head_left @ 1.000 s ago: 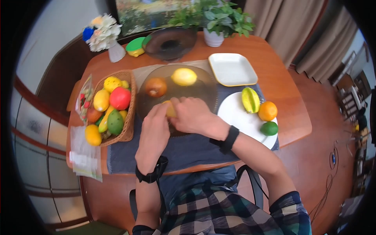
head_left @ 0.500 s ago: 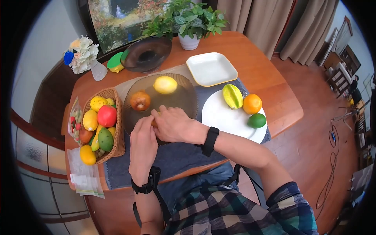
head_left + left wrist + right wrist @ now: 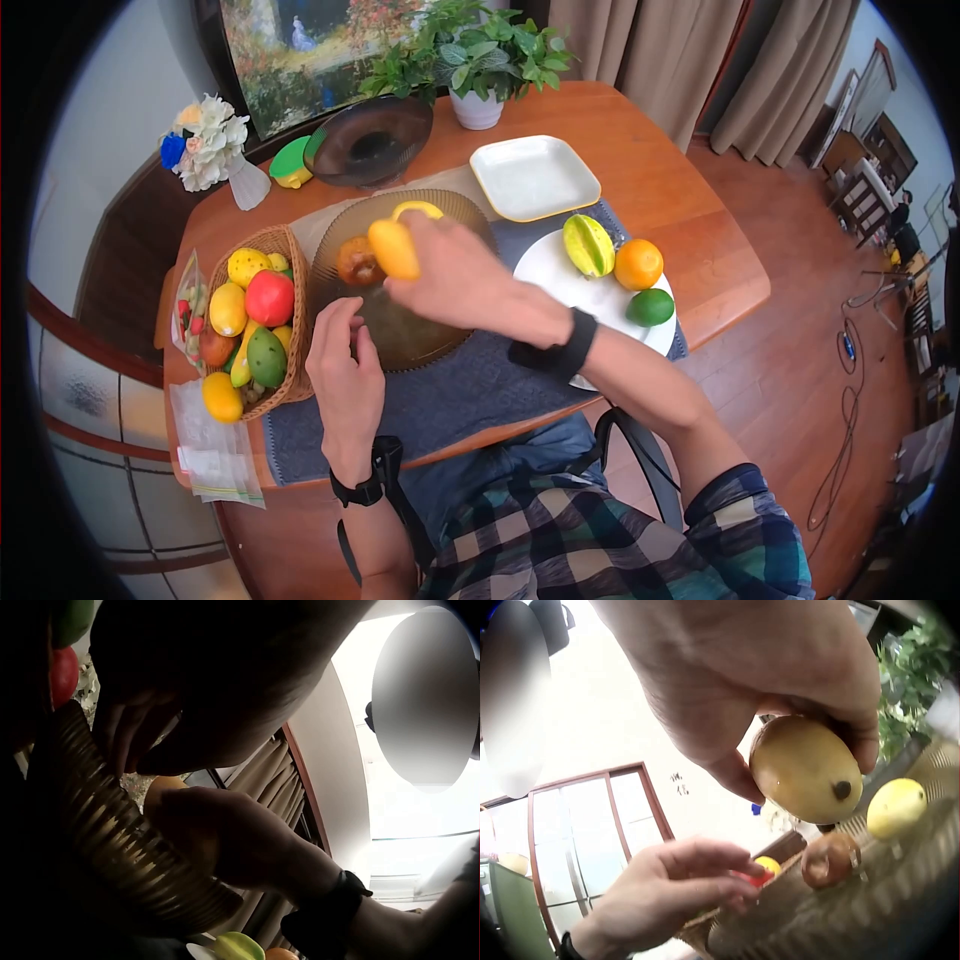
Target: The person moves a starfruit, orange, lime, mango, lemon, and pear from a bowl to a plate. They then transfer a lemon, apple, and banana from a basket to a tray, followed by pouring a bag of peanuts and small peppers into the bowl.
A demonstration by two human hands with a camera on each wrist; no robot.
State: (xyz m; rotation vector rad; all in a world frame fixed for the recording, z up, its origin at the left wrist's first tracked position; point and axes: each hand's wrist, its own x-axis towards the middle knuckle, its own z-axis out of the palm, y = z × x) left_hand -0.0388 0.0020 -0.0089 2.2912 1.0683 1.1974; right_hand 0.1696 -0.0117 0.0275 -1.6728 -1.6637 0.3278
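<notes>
right grip (image 3: 450, 280) pinching yellow fruit (image 3: 393, 249) above glass bowl (image 3: 420, 342); left grip (image 3: 345, 390) loosely spread, holding nothing, near bowl. smooth skin plus light pinch could mean a slip, bumping brown fruit (image 3: 356, 263). lemon (image 3: 418, 209) part-hidden in head view; left wrist view mostly dark.

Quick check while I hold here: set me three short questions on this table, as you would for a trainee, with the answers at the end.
1. Multiple choice: what does the right hand hold?
A) a star fruit
B) a smooth yellow fruit
C) a red fruit

2. True or false: the left hand is gripping an orange.

3. Count: how many fruits lie in the ribbed bowl?

Key: 1 B; 2 false; 3 two, a lemon and a brown fruit.
</notes>
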